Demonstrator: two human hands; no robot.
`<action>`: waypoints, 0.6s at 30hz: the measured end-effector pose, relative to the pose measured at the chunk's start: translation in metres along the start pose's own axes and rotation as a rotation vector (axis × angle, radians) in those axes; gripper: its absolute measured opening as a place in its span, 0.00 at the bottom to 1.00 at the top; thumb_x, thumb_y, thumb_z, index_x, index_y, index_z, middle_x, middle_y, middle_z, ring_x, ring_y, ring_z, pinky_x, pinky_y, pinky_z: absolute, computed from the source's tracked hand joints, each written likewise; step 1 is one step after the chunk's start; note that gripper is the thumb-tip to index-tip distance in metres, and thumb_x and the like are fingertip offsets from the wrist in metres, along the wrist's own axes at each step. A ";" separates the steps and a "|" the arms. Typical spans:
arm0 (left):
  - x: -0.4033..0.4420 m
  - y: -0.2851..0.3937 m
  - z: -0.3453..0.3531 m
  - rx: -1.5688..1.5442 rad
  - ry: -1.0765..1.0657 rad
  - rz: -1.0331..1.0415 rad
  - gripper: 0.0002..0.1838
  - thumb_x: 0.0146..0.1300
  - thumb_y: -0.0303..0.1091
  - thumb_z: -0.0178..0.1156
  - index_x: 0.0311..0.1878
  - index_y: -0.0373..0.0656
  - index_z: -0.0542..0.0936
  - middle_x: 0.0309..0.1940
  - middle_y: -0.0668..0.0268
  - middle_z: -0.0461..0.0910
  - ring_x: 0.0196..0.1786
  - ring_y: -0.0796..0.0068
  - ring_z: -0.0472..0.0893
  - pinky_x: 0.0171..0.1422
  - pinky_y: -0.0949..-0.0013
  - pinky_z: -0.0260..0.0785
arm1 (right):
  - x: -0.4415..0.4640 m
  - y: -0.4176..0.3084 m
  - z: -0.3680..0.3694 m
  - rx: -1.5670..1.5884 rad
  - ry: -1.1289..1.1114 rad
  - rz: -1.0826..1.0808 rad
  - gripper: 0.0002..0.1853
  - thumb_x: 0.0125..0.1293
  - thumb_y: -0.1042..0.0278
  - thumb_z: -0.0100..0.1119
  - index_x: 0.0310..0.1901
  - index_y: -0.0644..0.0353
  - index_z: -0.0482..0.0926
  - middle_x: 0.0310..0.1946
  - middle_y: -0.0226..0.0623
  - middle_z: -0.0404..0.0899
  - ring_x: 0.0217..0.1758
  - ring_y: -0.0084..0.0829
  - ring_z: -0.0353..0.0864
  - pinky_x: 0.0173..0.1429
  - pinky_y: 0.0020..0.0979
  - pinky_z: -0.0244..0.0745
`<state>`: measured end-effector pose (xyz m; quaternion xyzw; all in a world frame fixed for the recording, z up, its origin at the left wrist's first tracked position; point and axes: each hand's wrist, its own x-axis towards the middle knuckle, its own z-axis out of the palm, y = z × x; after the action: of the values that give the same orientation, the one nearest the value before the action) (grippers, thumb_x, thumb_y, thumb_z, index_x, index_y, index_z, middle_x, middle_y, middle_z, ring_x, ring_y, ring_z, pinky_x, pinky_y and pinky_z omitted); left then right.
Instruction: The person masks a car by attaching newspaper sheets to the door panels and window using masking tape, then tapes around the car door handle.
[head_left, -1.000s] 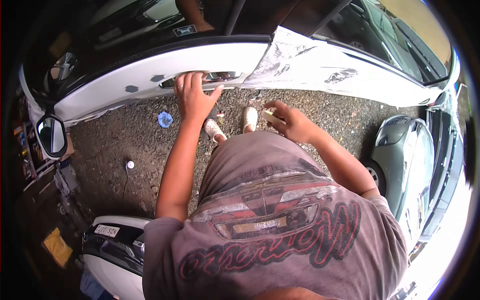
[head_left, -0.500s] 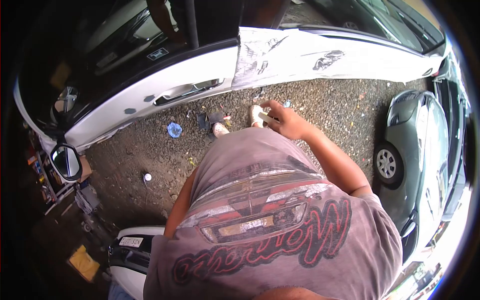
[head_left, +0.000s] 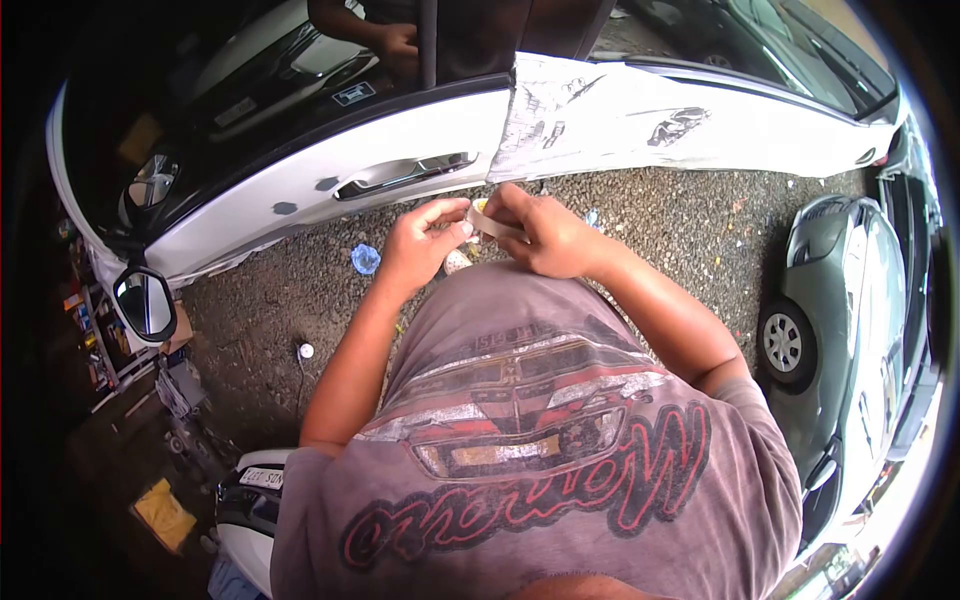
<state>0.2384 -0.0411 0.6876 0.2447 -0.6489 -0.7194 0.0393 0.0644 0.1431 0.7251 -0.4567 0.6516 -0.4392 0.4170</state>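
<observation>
My right hand (head_left: 552, 235) is closed round a roll of pale masking tape (head_left: 489, 224), held in front of my shirt. My left hand (head_left: 420, 243) meets it from the other side, thumb and forefinger pinched at the tape's edge. Just ahead of both hands is a white car door (head_left: 400, 140) with a handle (head_left: 410, 176) and two small grey patches. A sheet of white paper (head_left: 610, 120) with dark prints covers the panel to the right. Whether a strip has come off the roll is too small to tell.
A grey-green car (head_left: 840, 300) stands close on my right. The white car's mirror (head_left: 145, 303) juts out at left. On the gravel lie a crumpled blue wrapper (head_left: 366, 260) and a white round object (head_left: 306, 351). Behind me is another white vehicle (head_left: 250, 535).
My left hand has come up from beside my body to meet the tape roll. My right hand has moved slightly left, still holding the roll. The view has shifted a little.
</observation>
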 end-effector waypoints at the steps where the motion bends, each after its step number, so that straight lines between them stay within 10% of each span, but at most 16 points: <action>1: -0.002 0.003 0.002 0.000 0.002 0.002 0.16 0.76 0.28 0.71 0.61 0.31 0.86 0.56 0.58 0.90 0.52 0.76 0.88 0.58 0.71 0.83 | 0.002 -0.002 0.002 -0.002 -0.001 -0.002 0.16 0.71 0.83 0.61 0.58 0.65 0.74 0.48 0.53 0.91 0.54 0.47 0.93 0.59 0.42 0.84; 18: -0.032 -0.036 -0.012 -0.053 0.211 0.013 0.08 0.71 0.22 0.73 0.50 0.35 0.86 0.60 0.61 0.84 0.50 0.77 0.85 0.57 0.71 0.80 | 0.015 -0.026 0.025 -0.108 -0.124 0.015 0.19 0.70 0.82 0.63 0.61 0.65 0.73 0.50 0.56 0.91 0.59 0.55 0.92 0.62 0.45 0.86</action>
<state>0.2805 -0.0350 0.6623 0.3136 -0.6234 -0.7064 0.1183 0.0907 0.1189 0.7411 -0.4998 0.6509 -0.3710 0.4345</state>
